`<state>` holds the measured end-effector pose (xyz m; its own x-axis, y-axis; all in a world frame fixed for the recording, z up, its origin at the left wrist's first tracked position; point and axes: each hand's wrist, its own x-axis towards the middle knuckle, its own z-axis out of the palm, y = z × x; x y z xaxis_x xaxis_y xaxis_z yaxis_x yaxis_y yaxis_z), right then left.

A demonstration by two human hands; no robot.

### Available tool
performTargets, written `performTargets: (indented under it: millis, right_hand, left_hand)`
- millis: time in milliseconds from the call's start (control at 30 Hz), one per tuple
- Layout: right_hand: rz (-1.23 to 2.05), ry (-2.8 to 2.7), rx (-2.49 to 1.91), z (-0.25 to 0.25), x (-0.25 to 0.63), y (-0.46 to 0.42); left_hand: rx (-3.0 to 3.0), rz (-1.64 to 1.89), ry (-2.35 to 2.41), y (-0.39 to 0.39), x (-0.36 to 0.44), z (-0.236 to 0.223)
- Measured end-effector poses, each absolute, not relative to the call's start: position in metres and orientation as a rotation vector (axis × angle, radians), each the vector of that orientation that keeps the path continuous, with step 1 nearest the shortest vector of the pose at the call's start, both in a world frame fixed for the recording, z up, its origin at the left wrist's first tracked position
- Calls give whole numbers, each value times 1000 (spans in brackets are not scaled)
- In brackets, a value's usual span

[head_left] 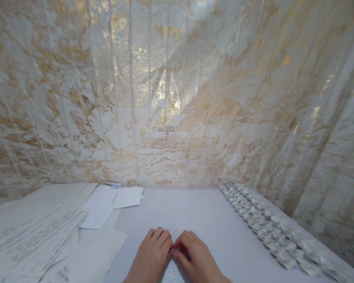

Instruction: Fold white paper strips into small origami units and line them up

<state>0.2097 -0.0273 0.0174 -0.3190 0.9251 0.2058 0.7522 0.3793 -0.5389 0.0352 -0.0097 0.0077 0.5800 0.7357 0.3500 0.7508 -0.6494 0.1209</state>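
Both hands rest close together on the white table (pixel 200 212) near its front edge. My left hand (pixel 153 253) lies palm down with fingers curled and pressed to the surface. My right hand (pixel 194 255) sits beside it, fingertips meeting the left ones. Between and under the fingers lies a small white piece of paper (pixel 172 271), mostly hidden. Both hands seem to press or pinch it. Along the table's right side runs a long row of several small folded white paper pieces (pixel 268 228).
Printed sheets (pixel 32 236) lie stacked at the left. Small blank white sheets (pixel 112 198) lie at the back left. A white and gold patterned curtain (pixel 177 90) hangs right behind the table and wraps round the right side.
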Motion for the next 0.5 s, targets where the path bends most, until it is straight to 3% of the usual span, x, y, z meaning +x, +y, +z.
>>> performTargets:
  millis: [233, 400, 500]
  right_hand:
    - [161, -2461, -1520, 17, 208, -29]
    - [269, -2370, -1451, 18, 216, -29]
    - [377, -2248, -1343, 16, 219, -30]
  left_hand:
    - [-2665, -891, -994, -17, 33, -5]
    - [-2783, -1442, -1486, -27, 43, -12]
    - [-3044, -1561, -1759, -30, 52, -22]
